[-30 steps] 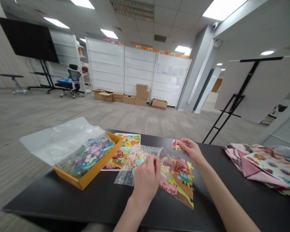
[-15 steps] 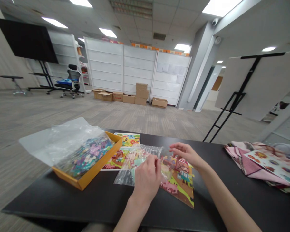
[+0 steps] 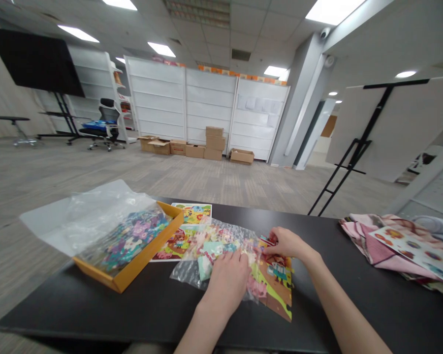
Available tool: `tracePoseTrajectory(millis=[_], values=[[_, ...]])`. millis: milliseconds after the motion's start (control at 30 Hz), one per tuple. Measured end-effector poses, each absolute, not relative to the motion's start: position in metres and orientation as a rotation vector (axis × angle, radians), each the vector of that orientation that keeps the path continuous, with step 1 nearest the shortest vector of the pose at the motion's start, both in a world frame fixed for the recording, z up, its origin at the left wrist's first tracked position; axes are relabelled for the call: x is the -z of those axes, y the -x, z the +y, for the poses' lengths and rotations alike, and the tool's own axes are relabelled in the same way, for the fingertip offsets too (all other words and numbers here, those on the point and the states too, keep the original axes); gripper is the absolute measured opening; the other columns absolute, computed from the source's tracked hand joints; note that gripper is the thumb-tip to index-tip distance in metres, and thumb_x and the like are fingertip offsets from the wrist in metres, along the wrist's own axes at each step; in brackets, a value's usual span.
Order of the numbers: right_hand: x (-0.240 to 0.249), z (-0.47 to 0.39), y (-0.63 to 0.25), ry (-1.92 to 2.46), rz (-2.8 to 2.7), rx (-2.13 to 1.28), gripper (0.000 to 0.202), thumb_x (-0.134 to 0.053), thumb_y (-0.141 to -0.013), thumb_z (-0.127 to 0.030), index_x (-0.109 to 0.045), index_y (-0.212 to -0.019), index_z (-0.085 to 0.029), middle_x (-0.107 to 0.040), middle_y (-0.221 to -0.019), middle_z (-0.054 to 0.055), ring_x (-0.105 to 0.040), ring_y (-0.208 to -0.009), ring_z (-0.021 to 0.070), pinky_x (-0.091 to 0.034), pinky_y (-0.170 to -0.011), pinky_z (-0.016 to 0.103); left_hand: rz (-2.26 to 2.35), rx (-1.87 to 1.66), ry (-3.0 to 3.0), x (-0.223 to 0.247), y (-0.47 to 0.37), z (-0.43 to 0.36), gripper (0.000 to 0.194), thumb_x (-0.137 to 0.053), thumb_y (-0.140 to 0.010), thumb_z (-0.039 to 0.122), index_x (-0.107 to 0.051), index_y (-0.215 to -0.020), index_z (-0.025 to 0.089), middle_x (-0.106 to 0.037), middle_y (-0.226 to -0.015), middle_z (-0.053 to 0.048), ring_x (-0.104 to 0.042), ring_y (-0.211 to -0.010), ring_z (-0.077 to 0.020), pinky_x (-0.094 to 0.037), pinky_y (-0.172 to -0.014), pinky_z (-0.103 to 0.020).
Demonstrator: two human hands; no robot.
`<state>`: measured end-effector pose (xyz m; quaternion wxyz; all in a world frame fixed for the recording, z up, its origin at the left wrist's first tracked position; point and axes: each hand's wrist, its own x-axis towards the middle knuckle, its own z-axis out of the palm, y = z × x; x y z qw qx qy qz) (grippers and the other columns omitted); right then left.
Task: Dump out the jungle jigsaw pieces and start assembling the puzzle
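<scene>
A clear plastic bag (image 3: 187,265) of loose jigsaw pieces and a pale green packet (image 3: 205,260) lies mid-table. My left hand (image 3: 232,273) lies over the bag, fingers spread low across its right part. Just right of it is a partly joined jigsaw puzzle (image 3: 278,290) with a farm picture, pink pigs and a green path. My right hand (image 3: 290,244) is over the puzzle's upper edge, thumb and fingers pinched beside the bag's right end. Whatever sits between those fingertips is mostly hidden. Under the bag's left side shows a printed picture sheet (image 3: 194,212).
An orange box (image 3: 147,258) with a large bag of puzzle pieces (image 3: 133,241) stands at the left of the black table (image 3: 151,314). Folded pink cloth (image 3: 372,253) and a printed sheet (image 3: 413,250) lie at the right. Cardboard boxes (image 3: 214,142) line the far shelves.
My left hand has gone from a raised pinch to lying lower on the bag, uncovering more of the green packet. My right hand has lowered onto the puzzle's top, its fingers drawn together.
</scene>
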<state>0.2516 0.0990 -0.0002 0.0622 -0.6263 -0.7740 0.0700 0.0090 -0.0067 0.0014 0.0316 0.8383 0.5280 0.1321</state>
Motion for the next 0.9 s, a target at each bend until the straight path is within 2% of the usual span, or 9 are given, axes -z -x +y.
tracePoseTrajectory(millis=[167,300,500,600,733,900], values=[[0.0,0.103,-0.257,1.766,-2.302,-0.396,0.034,-0.083,-0.069,-0.04,-0.058,-0.083,-0.022,-0.07,-0.081,0.003,-0.062,-0.072,0.0198,-0.039,-0.061,0.027,1.624,-0.391,-2.581,-0.002,-0.009,-0.006,0.012,-0.053,-0.097,0.02,-0.065,-0.102,0.017,-0.07,-0.109,-0.01,-0.067,-0.103,-0.0297,-0.053,-0.087,-0.043],[0.001,0.107,-0.262,1.606,-2.211,-0.595,0.025,-0.077,-0.074,-0.034,-0.058,-0.081,-0.021,-0.068,-0.074,0.0,-0.062,-0.069,0.018,-0.044,-0.062,0.027,1.617,-0.422,-2.576,-0.002,-0.009,-0.007,0.012,-0.053,-0.097,0.02,-0.065,-0.101,0.017,-0.07,-0.108,-0.011,-0.067,-0.101,-0.028,-0.052,-0.086,-0.041],[-0.006,0.108,-0.26,1.452,-2.172,-0.77,0.027,-0.069,-0.081,-0.045,-0.068,-0.086,-0.018,-0.073,-0.078,0.004,-0.066,-0.072,0.0197,-0.051,-0.068,0.031,1.623,-0.455,-2.575,-0.001,-0.009,-0.008,0.012,-0.053,-0.097,0.02,-0.065,-0.101,0.017,-0.07,-0.104,-0.01,-0.068,-0.101,-0.0295,-0.053,-0.086,-0.043],[-0.006,0.108,-0.258,1.415,-2.072,-0.845,0.034,-0.065,-0.083,-0.053,-0.065,-0.086,-0.019,-0.073,-0.079,0.005,-0.066,-0.073,0.02,-0.052,-0.068,0.032,1.62,-0.449,-2.571,-0.001,-0.009,-0.007,0.015,-0.05,-0.098,0.02,-0.065,-0.101,0.017,-0.071,-0.105,-0.011,-0.068,-0.102,-0.0301,-0.054,-0.087,-0.044],[-0.006,0.109,-0.262,1.459,-1.929,-1.033,0.044,-0.063,-0.081,-0.063,-0.058,-0.088,-0.02,-0.071,-0.074,0.004,-0.065,-0.065,0.0184,-0.051,-0.061,0.031,1.61,-0.428,-2.561,-0.003,-0.008,-0.008,0.016,-0.05,-0.099,0.02,-0.065,-0.102,0.017,-0.071,-0.106,-0.01,-0.068,-0.102,-0.0305,-0.054,-0.088,-0.046],[-0.015,0.107,-0.287,1.555,-1.995,-0.996,0.047,-0.068,-0.076,-0.066,-0.059,-0.079,-0.02,-0.071,-0.07,0.004,-0.066,-0.066,0.0192,-0.048,-0.058,0.029,1.611,-0.437,-2.546,-0.003,-0.008,-0.008,0.017,-0.049,-0.099,0.02,-0.066,-0.102,0.016,-0.071,-0.106,-0.011,-0.068,-0.102,-0.0303,-0.055,-0.088,-0.045]])
